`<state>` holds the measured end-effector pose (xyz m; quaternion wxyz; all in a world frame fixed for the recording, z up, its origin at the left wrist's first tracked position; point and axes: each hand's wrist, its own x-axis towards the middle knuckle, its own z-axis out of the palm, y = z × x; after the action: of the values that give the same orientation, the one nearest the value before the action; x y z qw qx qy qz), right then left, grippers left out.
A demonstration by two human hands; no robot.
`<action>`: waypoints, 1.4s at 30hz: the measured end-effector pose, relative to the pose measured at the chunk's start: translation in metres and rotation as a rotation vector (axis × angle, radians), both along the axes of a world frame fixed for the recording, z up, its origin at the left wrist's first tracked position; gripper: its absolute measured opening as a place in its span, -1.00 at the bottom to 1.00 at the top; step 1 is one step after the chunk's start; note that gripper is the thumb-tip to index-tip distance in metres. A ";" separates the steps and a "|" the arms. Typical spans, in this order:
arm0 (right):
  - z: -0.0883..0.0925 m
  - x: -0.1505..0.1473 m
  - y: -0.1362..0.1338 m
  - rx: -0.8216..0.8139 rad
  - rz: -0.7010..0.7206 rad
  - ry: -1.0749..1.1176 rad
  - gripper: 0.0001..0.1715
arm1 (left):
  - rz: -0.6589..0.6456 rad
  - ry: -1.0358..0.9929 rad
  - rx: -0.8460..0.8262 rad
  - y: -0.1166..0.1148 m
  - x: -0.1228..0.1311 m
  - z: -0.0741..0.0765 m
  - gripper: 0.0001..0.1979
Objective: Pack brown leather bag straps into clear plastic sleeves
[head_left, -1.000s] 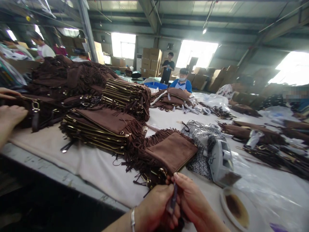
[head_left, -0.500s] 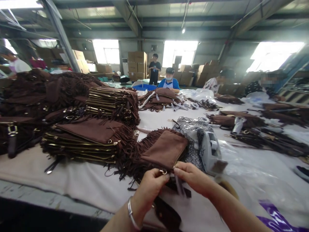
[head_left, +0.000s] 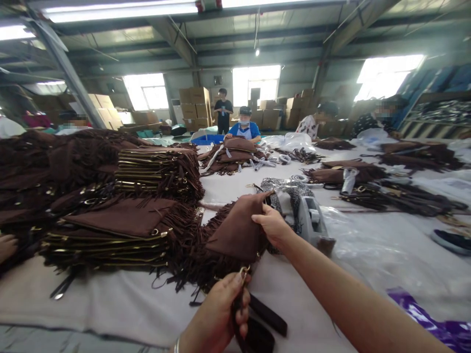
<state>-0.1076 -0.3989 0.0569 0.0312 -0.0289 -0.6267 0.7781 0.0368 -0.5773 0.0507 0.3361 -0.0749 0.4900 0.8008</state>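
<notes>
One pouch (head_left: pixel 235 230) in right hand (head_left: pixel 272 228), one strap (head_left: pixel 267 318) in left hand (head_left: pixel 221 314)

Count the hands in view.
3: left hand at the bottom holding a strap, right hand on the brown pouch, a co-worker's hand at far left. Others may be hidden.

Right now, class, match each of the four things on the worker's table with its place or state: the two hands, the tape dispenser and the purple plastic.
Things
1. left hand
2. right hand
3. tape dispenser
4. purple plastic

Places or states
A. lies near the right edge of the table
B. pinches the top corner of the tilted brown bag
C. grips a dark strap
D. stands right of the tilted bag, behind the right hand

Pairs: 1-C, 2-B, 3-D, 4-A
</notes>
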 end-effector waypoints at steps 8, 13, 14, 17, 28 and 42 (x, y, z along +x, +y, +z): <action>0.021 -0.005 0.040 0.565 -0.315 0.090 -0.50 | 0.037 -0.098 0.129 0.037 -0.027 -0.017 -0.85; -0.010 0.108 0.030 0.820 -0.075 0.003 -0.60 | 0.047 -0.097 0.039 0.044 -0.027 -0.027 -0.83; -0.019 0.129 0.026 0.778 -0.013 -0.069 -0.57 | 0.044 -0.079 0.031 0.046 -0.025 -0.030 -0.81; -0.039 0.171 0.016 0.565 0.137 -0.170 -0.60 | -0.005 -0.035 0.062 0.052 -0.021 -0.035 -0.75; -0.048 0.183 0.025 0.580 0.130 -0.228 -0.58 | 0.101 -0.165 0.088 0.079 -0.037 -0.042 -0.91; -0.070 0.211 0.142 1.641 -0.307 0.014 -0.69 | 0.143 -0.226 0.047 0.073 -0.036 -0.050 -0.91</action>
<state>0.1036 -0.2570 -0.0131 0.1517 -0.0772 -0.9834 0.0621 0.0010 -0.5045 0.0004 0.3329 -0.1915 0.4233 0.8205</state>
